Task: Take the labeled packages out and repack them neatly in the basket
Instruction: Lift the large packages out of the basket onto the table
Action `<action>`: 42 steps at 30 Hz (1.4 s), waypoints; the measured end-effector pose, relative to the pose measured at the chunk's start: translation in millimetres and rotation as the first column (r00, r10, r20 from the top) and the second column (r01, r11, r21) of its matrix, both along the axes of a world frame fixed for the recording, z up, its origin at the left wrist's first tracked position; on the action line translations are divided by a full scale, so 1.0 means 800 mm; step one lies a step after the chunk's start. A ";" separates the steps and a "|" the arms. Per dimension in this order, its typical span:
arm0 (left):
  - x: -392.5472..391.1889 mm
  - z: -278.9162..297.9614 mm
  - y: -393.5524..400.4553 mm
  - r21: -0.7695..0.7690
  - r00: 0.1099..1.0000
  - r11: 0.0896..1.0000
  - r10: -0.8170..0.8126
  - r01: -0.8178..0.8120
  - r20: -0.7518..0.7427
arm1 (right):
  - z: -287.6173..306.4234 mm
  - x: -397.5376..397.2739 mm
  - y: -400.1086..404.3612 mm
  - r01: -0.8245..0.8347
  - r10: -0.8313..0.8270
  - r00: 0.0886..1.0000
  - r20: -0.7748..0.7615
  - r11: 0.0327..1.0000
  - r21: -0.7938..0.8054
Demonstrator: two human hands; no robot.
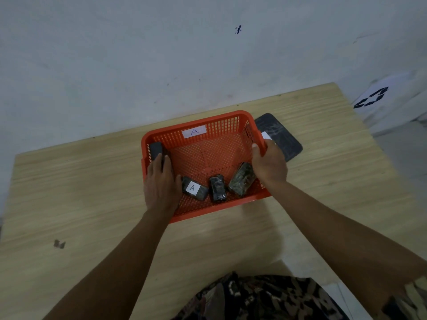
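An orange perforated basket with a white "A" label on its far wall stands on the wooden table. My left hand reaches into its left side and grips a dark package held against the left wall. My right hand clasps the basket's right rim. Three dark wrapped packages lie along the near wall: one with a white "A" label, a small black one and a mottled one leaning at the right corner.
A larger flat black package with a white label lies on the table just right of the basket. A grey wall runs behind the table. A paper with black marks sits off the table's right edge.
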State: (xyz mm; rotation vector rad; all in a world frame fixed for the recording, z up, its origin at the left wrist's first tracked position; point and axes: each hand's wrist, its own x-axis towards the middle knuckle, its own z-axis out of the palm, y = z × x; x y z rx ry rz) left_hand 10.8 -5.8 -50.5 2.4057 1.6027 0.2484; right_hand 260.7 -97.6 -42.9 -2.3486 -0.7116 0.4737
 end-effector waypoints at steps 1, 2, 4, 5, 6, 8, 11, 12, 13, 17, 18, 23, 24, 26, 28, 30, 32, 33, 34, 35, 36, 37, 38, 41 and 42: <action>0.002 0.002 0.000 -0.033 0.999 0.999 0.023 -0.024 -0.022 | -0.002 -0.001 -0.002 -0.014 0.014 1.000 -0.002 1.000 -0.011; 0.006 0.004 0.000 -0.062 0.998 0.996 0.054 -0.056 -0.038 | -0.006 0.000 -0.004 -0.026 0.025 1.000 -0.004 0.999 -0.030; 0.014 0.009 0.003 -0.110 0.991 0.985 0.126 -0.130 -0.046 | -0.012 0.001 -0.009 -0.045 0.045 0.999 -0.019 0.998 -0.039; 0.019 0.012 0.005 -0.129 0.986 0.978 0.158 -0.163 -0.045 | -0.014 0.002 -0.011 -0.052 0.051 0.998 -0.035 0.998 -0.030; 0.022 0.015 0.008 -0.139 0.982 0.972 0.184 -0.188 -0.042 | -0.016 0.004 -0.012 -0.062 0.061 0.997 -0.051 0.998 -0.018; 0.025 0.020 0.016 -0.127 0.976 0.968 0.216 -0.219 -0.038 | -0.019 0.007 -0.014 -0.091 0.091 0.994 -0.069 0.996 -0.007; 0.027 0.027 0.023 -0.139 0.956 0.946 0.289 -0.293 -0.049 | -0.020 0.010 -0.017 -0.126 0.125 0.989 -0.074 0.992 0.000; 0.029 0.029 0.022 -0.147 0.949 0.938 0.309 -0.315 -0.060 | -0.021 0.011 -0.017 -0.135 0.135 0.988 -0.074 0.991 0.006; 0.032 0.030 0.019 -0.144 0.945 0.935 0.318 -0.325 -0.071 | -0.021 0.012 -0.018 -0.143 0.144 0.987 -0.077 0.990 0.010; 0.041 0.024 0.005 -0.152 0.951 0.939 0.307 -0.308 -0.027 | -0.021 0.018 -0.021 -0.176 0.177 0.977 -0.117 0.984 0.017; 0.041 0.023 0.002 -0.199 0.947 0.930 0.320 -0.309 0.026 | -0.021 0.020 -0.023 -0.184 0.186 0.974 -0.127 0.983 0.023; 0.034 0.034 -0.011 -0.150 0.924 0.952 0.296 -0.265 0.244 | -0.023 0.024 -0.025 -0.222 0.225 0.965 -0.137 0.974 0.037; 0.034 0.039 -0.017 -0.097 0.931 0.970 0.243 -0.225 0.271 | -0.025 0.024 -0.025 -0.222 0.226 0.965 -0.137 0.974 0.038; 0.033 0.055 -0.036 0.011 0.940 0.994 0.099 -0.108 0.327 | -0.026 0.024 -0.026 -0.226 0.230 0.963 -0.140 0.973 0.041; 0.028 0.072 -0.066 0.130 0.930 0.991 -0.068 0.022 0.361 | -0.026 0.024 -0.026 -0.231 0.236 0.962 -0.137 0.972 0.047; 0.017 0.083 -0.101 0.229 0.907 0.965 -0.205 0.126 0.367 | -0.025 0.025 -0.026 -0.234 0.239 0.961 -0.142 0.971 0.053; 0.002 0.087 -0.134 0.297 0.876 0.934 -0.303 0.196 0.375 | -0.025 0.025 -0.025 -0.235 0.241 0.959 -0.151 0.970 0.056; -0.005 0.087 -0.149 0.331 0.864 0.918 -0.340 0.219 0.371 | -0.024 0.025 -0.025 -0.236 0.243 0.958 -0.151 0.970 0.060; -0.010 0.087 -0.163 0.361 0.857 0.902 -0.368 0.236 0.361 | -0.025 0.025 -0.025 -0.237 0.244 0.958 -0.150 0.969 0.063; -0.013 0.085 -0.177 0.383 0.853 0.889 -0.391 0.252 0.346 | -0.025 0.025 -0.025 -0.239 0.246 0.958 -0.149 0.969 0.065; -0.014 0.082 -0.191 0.395 0.852 0.876 -0.413 0.276 0.321 | -0.025 0.025 -0.025 -0.238 0.246 0.958 -0.150 0.969 0.065; -0.015 0.078 -0.205 0.395 0.854 0.866 -0.434 0.307 0.286 | -0.024 0.025 -0.024 -0.236 0.243 0.958 -0.155 0.970 0.061; -0.015 0.071 -0.218 0.386 0.857 0.856 -0.455 0.345 0.244 | -0.024 0.026 -0.024 -0.234 0.240 0.957 -0.160 0.970 0.057; -0.015 0.046 -0.250 0.316 0.835 0.825 -0.530 0.468 0.149 | -0.024 0.028 -0.022 -0.246 0.253 0.953 -0.168 0.967 0.063; -0.014 0.037 -0.257 0.289 0.825 0.817 -0.549 0.498 0.130 | -0.024 0.028 -0.022 -0.250 0.258 0.951 -0.168 0.966 0.065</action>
